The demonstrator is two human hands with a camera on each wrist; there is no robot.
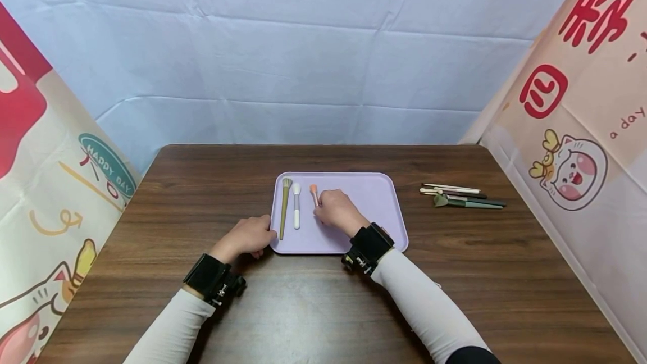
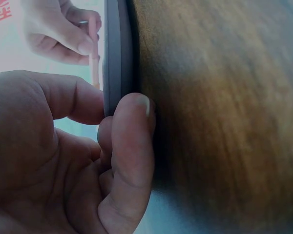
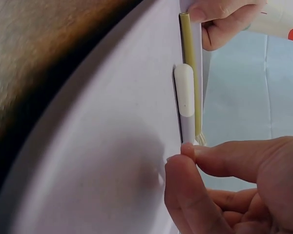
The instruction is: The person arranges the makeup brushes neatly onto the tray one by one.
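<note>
My right hand (image 1: 338,209) pinches a small makeup brush with an orange-pink head (image 1: 314,190) between thumb and fingertips, over the lilac tray (image 1: 376,201). In the right wrist view only the pink handle end (image 3: 187,149) peeks out between the fingertips. Left of it on the tray lie a white makeup brush (image 1: 296,215) and an olive-green makeup brush (image 1: 284,212), side by side and roughly parallel. At the tray's near left corner, my left hand (image 1: 251,235) grips the rim (image 2: 118,53), with the thumb and curled fingers on either side of it.
To the right of the tray, a loose bunch of makeup brushes lies on the brown wooden table (image 1: 303,308); green ones (image 1: 470,203) are nearest and pale-handled ones (image 1: 457,189) farther back. A pale blue cloth (image 1: 313,72) hangs behind, with printed cloths at both sides.
</note>
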